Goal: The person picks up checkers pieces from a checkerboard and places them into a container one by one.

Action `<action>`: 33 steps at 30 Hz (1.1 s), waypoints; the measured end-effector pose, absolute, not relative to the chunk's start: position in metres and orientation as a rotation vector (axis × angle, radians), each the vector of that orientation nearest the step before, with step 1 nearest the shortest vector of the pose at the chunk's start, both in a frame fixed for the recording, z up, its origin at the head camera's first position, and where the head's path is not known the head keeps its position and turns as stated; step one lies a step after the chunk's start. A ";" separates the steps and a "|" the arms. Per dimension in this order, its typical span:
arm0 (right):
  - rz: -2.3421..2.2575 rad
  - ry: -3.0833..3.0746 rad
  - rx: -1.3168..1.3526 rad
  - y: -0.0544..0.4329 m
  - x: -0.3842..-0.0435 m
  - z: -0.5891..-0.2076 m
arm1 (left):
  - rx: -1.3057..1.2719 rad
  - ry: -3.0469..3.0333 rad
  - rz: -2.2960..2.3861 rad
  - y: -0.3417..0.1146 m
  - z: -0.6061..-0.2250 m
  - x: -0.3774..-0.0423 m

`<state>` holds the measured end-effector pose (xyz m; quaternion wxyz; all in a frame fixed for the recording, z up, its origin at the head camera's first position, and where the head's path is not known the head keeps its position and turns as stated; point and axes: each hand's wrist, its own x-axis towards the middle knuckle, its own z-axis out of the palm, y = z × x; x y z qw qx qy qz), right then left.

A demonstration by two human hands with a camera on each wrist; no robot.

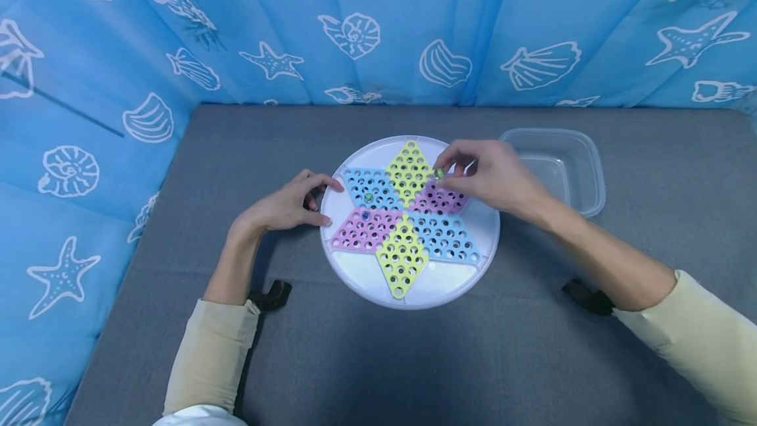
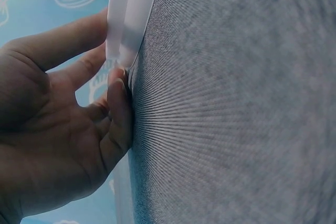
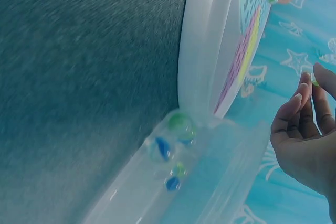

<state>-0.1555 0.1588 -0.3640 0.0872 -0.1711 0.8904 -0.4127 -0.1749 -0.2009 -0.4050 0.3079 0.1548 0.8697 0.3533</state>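
A round white Chinese checkers board with a star of yellow, blue and pink perforated sections lies on the table. My right hand pinches a green marble between thumb and fingertips, above the board's right pink section. In the right wrist view only a sliver of that marble shows. My left hand rests at the board's left rim, thumb and index finger spread apart along it; its other fingers reach down by the tabletop. A green marble sits in the left blue section, a blue marble in the left pink one.
Behind my right forearm stands a clear plastic container, close to the board's right. Several blue and green marbles lie in it in the right wrist view. The grey tabletop meets a blue shell-patterned curtain at the back and left.
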 end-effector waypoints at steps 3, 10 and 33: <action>-1.229 2.684 -0.506 0.165 -0.155 -0.362 | 0.411 2.305 0.925 -0.201 -0.405 -0.175; -1.202 2.727 -0.431 0.180 -0.153 -0.355 | 0.400 2.305 0.921 -0.202 -0.406 -0.174; -1.253 2.795 -0.215 0.230 -0.144 -0.358 | 0.426 2.317 0.930 -0.201 -0.407 -0.174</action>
